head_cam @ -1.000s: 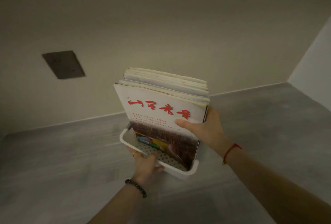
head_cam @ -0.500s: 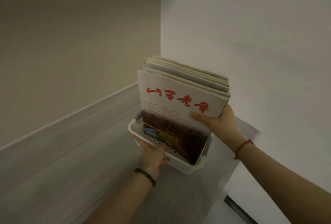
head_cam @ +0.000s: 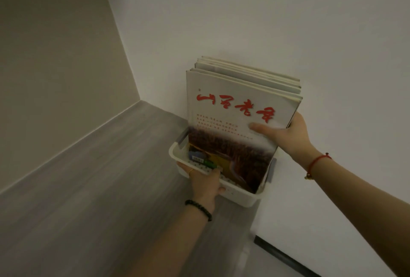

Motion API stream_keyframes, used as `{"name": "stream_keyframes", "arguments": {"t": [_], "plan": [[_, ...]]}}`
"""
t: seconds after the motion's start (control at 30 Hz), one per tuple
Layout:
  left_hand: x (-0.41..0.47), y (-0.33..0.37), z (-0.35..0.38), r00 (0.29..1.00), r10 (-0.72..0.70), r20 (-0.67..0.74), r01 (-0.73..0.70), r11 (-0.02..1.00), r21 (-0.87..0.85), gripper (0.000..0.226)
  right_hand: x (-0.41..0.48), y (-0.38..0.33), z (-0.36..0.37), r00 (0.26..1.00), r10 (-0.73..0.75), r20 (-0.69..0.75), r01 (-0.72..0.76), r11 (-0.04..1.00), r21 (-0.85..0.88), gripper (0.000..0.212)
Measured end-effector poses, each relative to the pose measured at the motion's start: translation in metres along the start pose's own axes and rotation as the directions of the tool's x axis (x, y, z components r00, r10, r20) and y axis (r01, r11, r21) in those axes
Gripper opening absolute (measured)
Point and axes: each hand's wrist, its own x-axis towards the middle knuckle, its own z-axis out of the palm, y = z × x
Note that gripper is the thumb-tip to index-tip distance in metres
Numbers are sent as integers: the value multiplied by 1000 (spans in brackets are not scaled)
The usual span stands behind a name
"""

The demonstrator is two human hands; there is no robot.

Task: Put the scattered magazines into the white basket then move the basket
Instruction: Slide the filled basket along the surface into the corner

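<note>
A white perforated basket is held up in the air above a grey floor, close to a white wall. Several magazines stand upright in it; the front cover is pale with red characters and a dark reddish picture below. My left hand grips the basket's near rim, thumb outside and fingers inside. My right hand clasps the right edge of the magazine stack, thumb pressed across the front cover. A black bead bracelet sits on my left wrist, a red string on my right.
A beige wall on the left meets the white wall in a corner behind the basket. Grey wood-look floor runs along below. A dark strip lies at the white wall's foot, lower right.
The view has swung to the right: the beige wall with its dark plate has slid off left and the white wall now fills the background. Both hands keep the same hold on basket and magazines.
</note>
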Motion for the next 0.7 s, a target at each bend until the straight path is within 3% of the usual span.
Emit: {"name": "stream_keyframes", "arguments": {"t": [0.23,0.6,0.7], "plan": [[14,-2,24,999,-13,32,13,1000,12,69,17,5,-14,997,35,-67,-36,999,-8,64],[18,5,31,990,-87,109,81,995,56,65,19,10,-16,995,51,-83,-52,999,-11,65],[11,15,24,985,-118,126,107,990,90,84,15,10,-17,995,47,-88,-50,998,-29,76]]}}
